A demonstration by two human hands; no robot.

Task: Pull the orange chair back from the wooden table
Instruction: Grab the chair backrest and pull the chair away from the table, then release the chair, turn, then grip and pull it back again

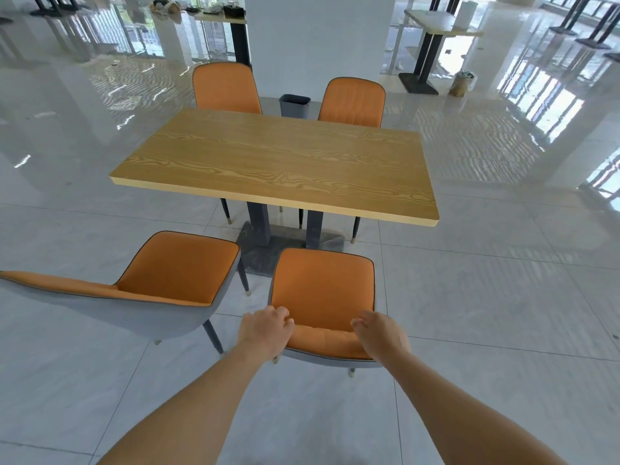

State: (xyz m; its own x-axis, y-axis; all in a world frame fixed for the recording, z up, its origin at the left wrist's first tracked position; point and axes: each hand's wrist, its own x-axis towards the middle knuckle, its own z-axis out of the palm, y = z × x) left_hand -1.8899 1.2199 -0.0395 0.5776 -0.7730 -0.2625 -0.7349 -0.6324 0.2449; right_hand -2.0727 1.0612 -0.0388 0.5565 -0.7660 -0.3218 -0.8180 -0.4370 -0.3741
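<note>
Glossy tile floor (469, 297), padded orange chair (322, 290)

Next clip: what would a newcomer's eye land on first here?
The left hand and right hand grip the backrest of the orange chair at bottom centre. Beyond it stands the wooden table, mid-frame, with a second chair near left and two far chairs behind.

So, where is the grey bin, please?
In the head view, the grey bin stands beyond the wooden table, between the far-left chair and the far-right chair.
</note>
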